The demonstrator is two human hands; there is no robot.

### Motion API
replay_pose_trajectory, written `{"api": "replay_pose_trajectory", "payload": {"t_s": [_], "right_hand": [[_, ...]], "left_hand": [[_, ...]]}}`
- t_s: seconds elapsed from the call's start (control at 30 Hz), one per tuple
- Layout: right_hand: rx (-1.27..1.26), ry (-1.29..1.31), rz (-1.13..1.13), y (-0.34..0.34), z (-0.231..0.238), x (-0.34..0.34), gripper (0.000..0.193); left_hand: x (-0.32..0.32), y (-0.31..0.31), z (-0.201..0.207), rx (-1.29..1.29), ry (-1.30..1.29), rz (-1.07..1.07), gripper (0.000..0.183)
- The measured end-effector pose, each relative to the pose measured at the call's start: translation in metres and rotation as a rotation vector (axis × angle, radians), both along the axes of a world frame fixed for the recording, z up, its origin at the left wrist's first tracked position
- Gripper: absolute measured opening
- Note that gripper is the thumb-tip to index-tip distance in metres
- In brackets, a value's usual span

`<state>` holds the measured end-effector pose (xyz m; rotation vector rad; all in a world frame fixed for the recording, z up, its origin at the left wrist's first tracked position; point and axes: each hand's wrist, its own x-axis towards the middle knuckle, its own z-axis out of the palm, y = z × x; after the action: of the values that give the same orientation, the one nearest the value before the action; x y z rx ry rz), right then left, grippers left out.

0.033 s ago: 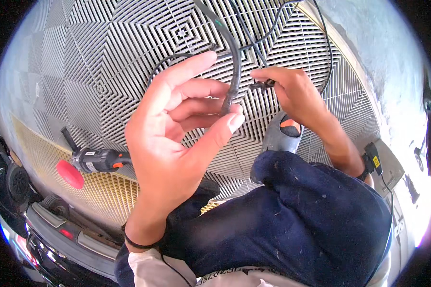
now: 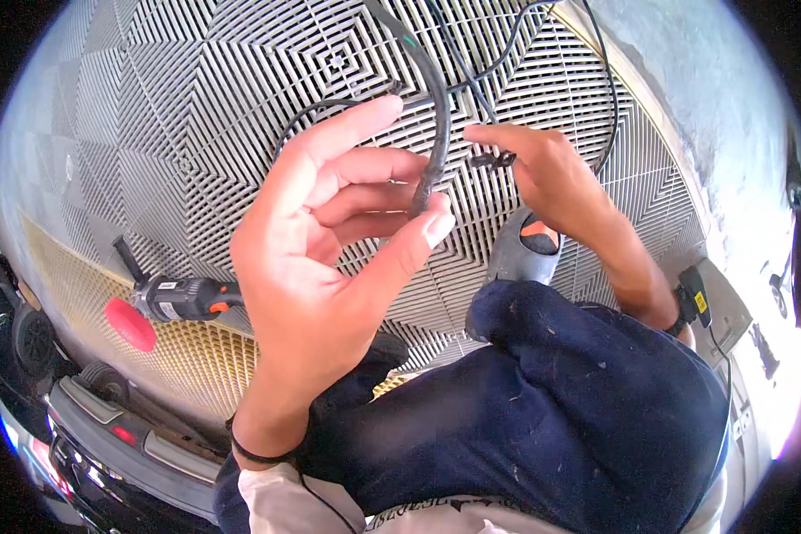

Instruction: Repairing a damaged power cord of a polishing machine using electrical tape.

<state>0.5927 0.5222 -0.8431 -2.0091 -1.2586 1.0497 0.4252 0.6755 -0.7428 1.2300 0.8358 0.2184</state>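
Left hand [image 2: 329, 267], fingers loosely spread, thumb and fingertips pinching a thick black cable [image 2: 436, 116] arcing up toward twelve o'clock. Right hand [image 2: 552, 178], fingers pressed together, nipping a small black clip [image 2: 498, 160] at two o'clock. Probably light, flexible, rubbery; best gripped along the sheath near the bend. Below: grey ribbed floor tiles [image 2: 240, 107]. At nine o'clock, a polisher [image 2: 173, 298] beside a car bumper [image 2: 133, 445].

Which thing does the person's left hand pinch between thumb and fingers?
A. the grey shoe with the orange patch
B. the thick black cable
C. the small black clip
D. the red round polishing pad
B: the left hand closes thumb and fingertips on the thick black cable, while the power tool with the red round polishing pad lies apart on the grey grid floor.
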Motion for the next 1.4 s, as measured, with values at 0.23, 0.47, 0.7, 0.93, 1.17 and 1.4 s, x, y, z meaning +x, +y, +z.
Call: {"api": "replay_pose_trajectory", "payload": {"t_s": [0.23, 0.47, 0.7, 0.93, 1.17, 1.4], "right_hand": [[0.102, 0.035, 0.124, 0.008, 0.013, 0.011, 0.017], [0.018, 0.161, 0.034, 0.005, 0.013, 0.000, 0.020], [-0.013, -0.112, 0.190, 0.011, 0.024, 0.009, 0.014], [0.314, 0.062, 0.043, 0.015, 0.021, 0.002, 0.024], [0.038, 0.920, -0.381, 0.037, 0.046, 0.000, 0.023], [0.058, 0.815, -0.377, 0.034, 0.053, 0.001, 0.026]], "left_hand": [[0.003, -0.002, -0.002, 0.259, -0.005, -0.058, 0.056], [0.006, -0.005, 0.000, 0.341, -0.006, -0.067, 0.050], [0.004, -0.003, 0.002, 0.405, -0.044, -0.070, 0.048], [0.002, -0.004, 0.002, 0.418, -0.076, -0.084, 0.050], [0.004, -0.021, -0.019, 0.320, 0.071, -0.195, 0.049], [-0.002, -0.010, -0.022, 0.087, 0.112, -0.168, 0.037]]}}
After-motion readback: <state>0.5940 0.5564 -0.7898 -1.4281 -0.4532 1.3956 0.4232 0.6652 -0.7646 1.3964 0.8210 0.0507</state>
